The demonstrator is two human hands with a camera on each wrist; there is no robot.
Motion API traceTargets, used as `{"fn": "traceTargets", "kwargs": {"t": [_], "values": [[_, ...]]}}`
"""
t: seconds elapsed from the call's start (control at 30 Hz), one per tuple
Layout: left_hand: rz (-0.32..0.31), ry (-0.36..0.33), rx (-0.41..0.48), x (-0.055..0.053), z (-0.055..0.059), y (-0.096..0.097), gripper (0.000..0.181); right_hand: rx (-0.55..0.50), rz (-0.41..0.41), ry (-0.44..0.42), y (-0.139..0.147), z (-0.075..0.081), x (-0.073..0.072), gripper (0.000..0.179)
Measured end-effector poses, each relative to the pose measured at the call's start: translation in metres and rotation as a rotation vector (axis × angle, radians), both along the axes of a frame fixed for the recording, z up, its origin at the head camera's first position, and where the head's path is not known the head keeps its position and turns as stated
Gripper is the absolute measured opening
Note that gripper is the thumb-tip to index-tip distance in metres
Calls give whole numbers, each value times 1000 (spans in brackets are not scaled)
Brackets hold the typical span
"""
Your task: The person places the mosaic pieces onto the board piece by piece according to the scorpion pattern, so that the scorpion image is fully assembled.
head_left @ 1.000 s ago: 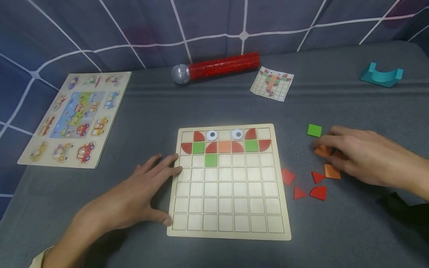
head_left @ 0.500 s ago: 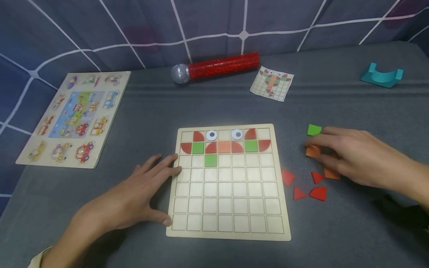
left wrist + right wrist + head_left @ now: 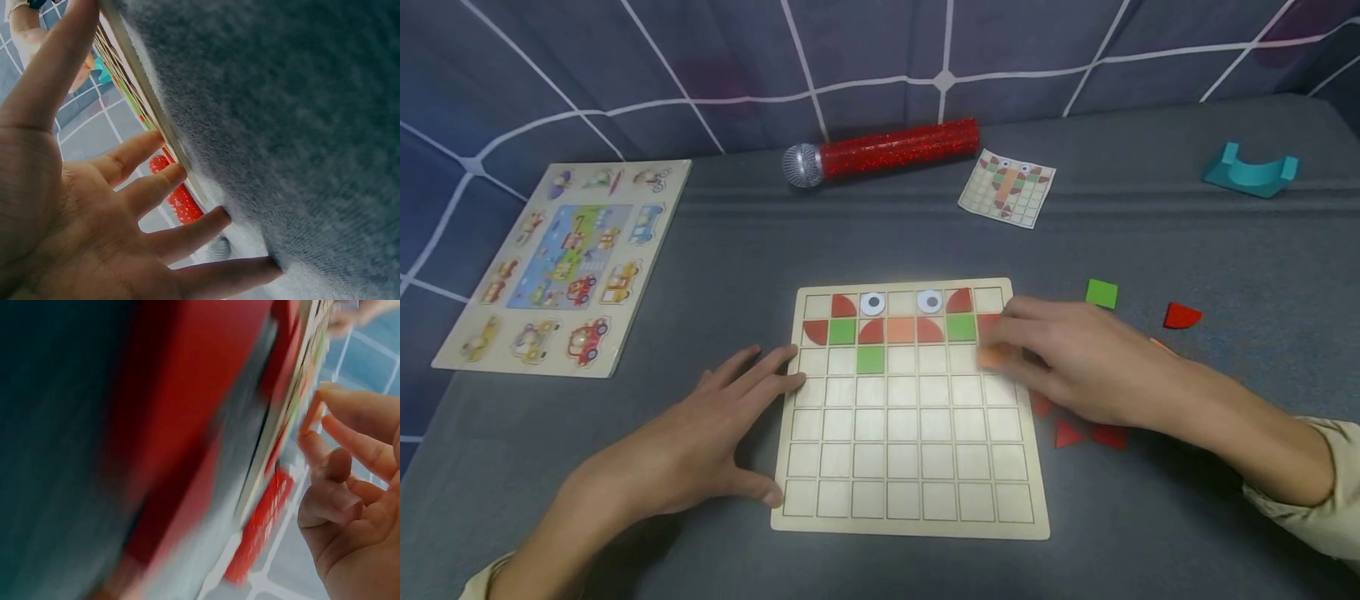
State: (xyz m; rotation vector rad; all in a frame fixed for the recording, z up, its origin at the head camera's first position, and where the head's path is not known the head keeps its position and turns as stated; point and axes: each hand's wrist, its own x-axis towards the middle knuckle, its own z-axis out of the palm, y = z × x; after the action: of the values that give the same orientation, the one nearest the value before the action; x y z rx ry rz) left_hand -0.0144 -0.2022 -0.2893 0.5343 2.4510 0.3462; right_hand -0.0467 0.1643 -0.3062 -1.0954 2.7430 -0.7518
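Note:
A pale wooden grid board (image 3: 906, 462) lies on the grey cloth. Its top rows carry red quarter-circle tiles, green squares, two eye tiles and an orange square (image 3: 901, 330). My right hand (image 3: 1078, 358) pinches another orange square tile (image 3: 991, 358) over the board's right side, near the third row. In the right wrist view that tile (image 3: 312, 412) shows edge-on between thumb and fingers. With fingers spread, my left hand (image 3: 681, 446) rests against the board's left edge. The left wrist view shows its fingertips along that edge.
Right of the board lie a green square (image 3: 1102, 293), a red quarter circle (image 3: 1182, 316) and red triangles (image 3: 1067, 434), partly under my forearm. Behind are a red microphone (image 3: 898, 147), a pattern card (image 3: 1007, 188) and a teal arch block (image 3: 1251, 172). A picture puzzle (image 3: 651, 242) lies left.
My right hand has picked up the orange tile and moved left from the loose pieces to over the board. A red quarter circle it covered now shows. My left hand has stayed put.

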Motion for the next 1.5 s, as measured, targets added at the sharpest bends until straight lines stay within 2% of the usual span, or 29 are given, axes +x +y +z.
{"fn": "traceTargets", "kwargs": {"t": [0.17, 0.4, 0.57, 1.07, 1.5], "values": [[-14, 11, 5, 0, 0, -1, 109, -45, 71, -53, -30, 0, 1, 13], [-30, 19, 24, 0, 1, -2, 107, 20, 102, -51, -58, 4, -9, 5], [-42, 32, 27, 2, 2, -3, 105, 61, 121, -12, -71, 6, -11, 2], [-36, 26, 8, 0, 1, -1, 108, 93, 119, 11, -86, 4, -17, 4], [-25, 19, 12, -1, 0, -1, 107, 97, 129, -26, -87, 3, -18, 7]]}}
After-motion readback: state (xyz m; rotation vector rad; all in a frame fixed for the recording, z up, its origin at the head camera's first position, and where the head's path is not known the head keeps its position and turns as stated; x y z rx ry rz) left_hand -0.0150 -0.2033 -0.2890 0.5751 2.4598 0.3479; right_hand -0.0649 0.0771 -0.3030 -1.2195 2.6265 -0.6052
